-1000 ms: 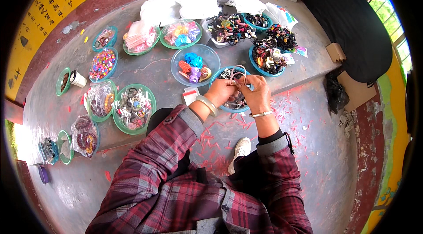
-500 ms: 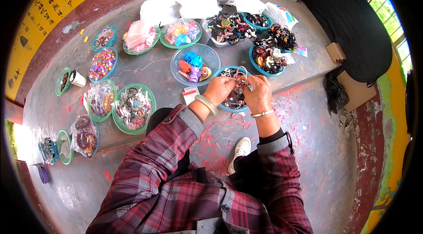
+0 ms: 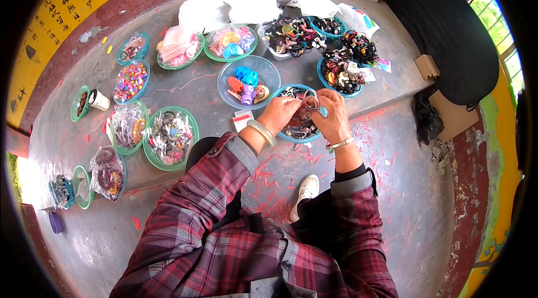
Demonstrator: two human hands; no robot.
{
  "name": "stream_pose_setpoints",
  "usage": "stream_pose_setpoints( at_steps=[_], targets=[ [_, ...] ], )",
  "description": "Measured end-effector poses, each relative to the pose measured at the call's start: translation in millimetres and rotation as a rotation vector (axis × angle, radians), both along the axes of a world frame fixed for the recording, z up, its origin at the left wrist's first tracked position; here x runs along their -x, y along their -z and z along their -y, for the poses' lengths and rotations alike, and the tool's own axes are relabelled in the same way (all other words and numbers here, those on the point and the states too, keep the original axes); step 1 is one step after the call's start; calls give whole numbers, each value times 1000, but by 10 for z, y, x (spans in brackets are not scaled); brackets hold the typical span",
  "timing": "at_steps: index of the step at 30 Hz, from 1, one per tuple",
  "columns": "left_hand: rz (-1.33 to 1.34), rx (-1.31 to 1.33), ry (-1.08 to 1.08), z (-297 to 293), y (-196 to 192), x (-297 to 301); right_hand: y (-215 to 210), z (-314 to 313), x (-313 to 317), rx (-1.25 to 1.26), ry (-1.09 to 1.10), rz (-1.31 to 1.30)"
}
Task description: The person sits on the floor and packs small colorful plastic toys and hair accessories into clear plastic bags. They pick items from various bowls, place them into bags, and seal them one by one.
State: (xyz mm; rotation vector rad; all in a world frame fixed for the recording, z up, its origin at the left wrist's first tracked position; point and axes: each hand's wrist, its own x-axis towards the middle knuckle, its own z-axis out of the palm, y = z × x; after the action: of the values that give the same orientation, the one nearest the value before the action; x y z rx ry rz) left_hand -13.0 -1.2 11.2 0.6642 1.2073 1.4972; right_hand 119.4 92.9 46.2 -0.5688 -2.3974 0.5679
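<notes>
My left hand [image 3: 282, 114] and my right hand [image 3: 333, 116] meet over a blue bowl [image 3: 291, 136] of dark hair ties on the concrete ledge. Both pinch one small hair tie [image 3: 309, 99] between the fingertips, just above the bowl. A pale bangle circles my left wrist and a thin bracelet my right. Plaid sleeves cover both forearms. Just beyond the hands stands a clear blue bowl [image 3: 269, 71] with blue, red and purple hair clips.
Several green and blue bowls of hair accessories spread along the ledge, such as one at the left [image 3: 151, 152] and one at the right [image 3: 323, 71]. White plastic bags [image 3: 204, 12] lie at the back. A white shoe [image 3: 307, 190] rests on the floor below.
The hands stay over the same bowl; the fingers have shifted slightly around the small hair tie. Nothing else has moved.
</notes>
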Motion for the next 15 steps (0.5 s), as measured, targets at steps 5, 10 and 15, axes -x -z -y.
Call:
stream_pose_setpoints(
  at_steps=[5,10,15],
  targets=[
    [52,15,8,20,-75,-8,11,-91,-62,60,12,90],
    [32,35,80,27,-54,3,41,-89,-64,69,-22,163],
    [68,20,126,28,-36,-14,61,-52,-47,-26,-60,219]
  ],
)
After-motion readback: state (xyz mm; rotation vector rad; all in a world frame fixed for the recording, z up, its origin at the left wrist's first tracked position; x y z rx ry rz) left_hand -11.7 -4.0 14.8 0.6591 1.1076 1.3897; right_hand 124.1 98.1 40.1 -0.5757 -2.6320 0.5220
